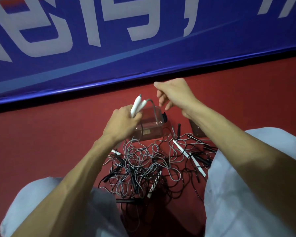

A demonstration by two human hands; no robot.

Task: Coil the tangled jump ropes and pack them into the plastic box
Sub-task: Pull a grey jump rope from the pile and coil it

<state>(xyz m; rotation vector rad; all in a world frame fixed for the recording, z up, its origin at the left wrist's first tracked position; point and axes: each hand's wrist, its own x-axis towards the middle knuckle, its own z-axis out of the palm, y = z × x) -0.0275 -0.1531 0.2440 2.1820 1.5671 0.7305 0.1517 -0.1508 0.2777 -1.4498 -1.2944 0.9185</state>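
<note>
Handles point(137, 104) pinned in curled grip of left hand point(121, 123); right hand point(175, 94) slack.

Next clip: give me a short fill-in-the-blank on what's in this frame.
The left hand grips two ____ handles.
The plastic box stands on the ____ floor.
The banner behind the box is ____.
Missing: white; red; blue.

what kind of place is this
Probably a gym or sports hall: a red floor, a long blue banner with large white lettering along its edge, and a heap of jump ropes.
</note>
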